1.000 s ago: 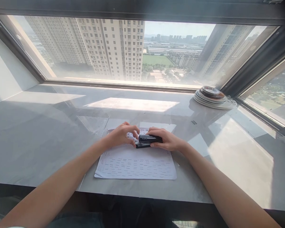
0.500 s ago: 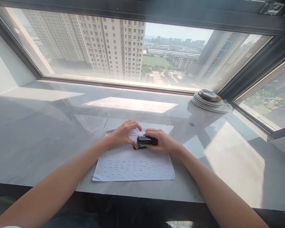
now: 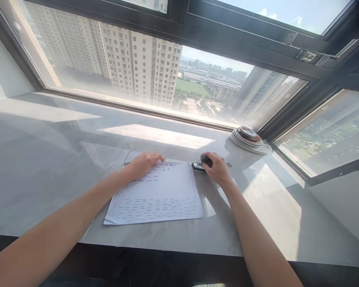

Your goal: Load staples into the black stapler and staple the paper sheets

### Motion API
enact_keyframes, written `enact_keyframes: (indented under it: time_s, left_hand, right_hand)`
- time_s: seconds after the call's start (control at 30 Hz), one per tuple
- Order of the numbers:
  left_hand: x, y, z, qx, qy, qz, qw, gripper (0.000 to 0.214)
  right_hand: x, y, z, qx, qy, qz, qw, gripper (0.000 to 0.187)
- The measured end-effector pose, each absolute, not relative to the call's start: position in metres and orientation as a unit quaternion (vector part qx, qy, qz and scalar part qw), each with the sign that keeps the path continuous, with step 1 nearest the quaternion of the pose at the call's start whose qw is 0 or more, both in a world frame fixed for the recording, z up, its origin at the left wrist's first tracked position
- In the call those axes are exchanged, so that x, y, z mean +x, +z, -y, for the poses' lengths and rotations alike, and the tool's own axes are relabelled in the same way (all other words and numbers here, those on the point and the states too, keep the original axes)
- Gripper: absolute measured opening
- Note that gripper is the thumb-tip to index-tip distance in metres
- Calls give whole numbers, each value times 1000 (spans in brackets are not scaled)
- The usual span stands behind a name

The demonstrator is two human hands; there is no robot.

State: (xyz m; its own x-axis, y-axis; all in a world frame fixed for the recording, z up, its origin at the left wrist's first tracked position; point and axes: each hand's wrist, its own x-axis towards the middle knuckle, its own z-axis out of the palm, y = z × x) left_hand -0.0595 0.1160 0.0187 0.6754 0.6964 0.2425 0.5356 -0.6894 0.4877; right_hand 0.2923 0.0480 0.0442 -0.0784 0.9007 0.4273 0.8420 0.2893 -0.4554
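A stack of white paper (image 3: 164, 195) lies on the grey counter, with handwriting near its top and rows of short dark marks over its lower part and left edge. My left hand (image 3: 145, 164) rests on the upper left of the sheets, fingers loosely extended and holding nothing. Just past the paper's upper right corner, my right hand (image 3: 217, 169) grips a black stapler (image 3: 199, 166) from its right end. The stapler's upper arm is raised from its base at that end. Part of it is hidden by my fingers.
Two short dark strips, perhaps staples (image 3: 229, 164), lie right of my right hand. A stack of plates (image 3: 248, 140) stands in the back right corner by the window frame (image 3: 275, 121). The grey counter (image 3: 161, 235) ends at a front edge near my forearms.
My right hand has carried the stapler off the top of the paper to its right. My left hand has come away from the stapler onto the sheets. The view has tilted.
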Motion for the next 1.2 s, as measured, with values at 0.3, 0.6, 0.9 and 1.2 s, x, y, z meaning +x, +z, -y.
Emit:
enact_keyframes:
  time_s: [0.3,0.6,0.9,1.2]
  left_hand:
    - [-67,23,-120,870,237,-408,140,35]
    - [-64,21,-121,870,242,-409,129,34]
    - [-62,27,-115,857,256,-416,164,31]
    - [-64,30,-111,844,268,-426,186,26]
  right_hand:
    - [285,46,-43,-549,54,790,269,23]
    - [271,52,-35,-524,84,808,254,21]
    - [259,55,-33,-581,111,769,244,47]
    - [249,47,-33,-626,62,741,234,56]
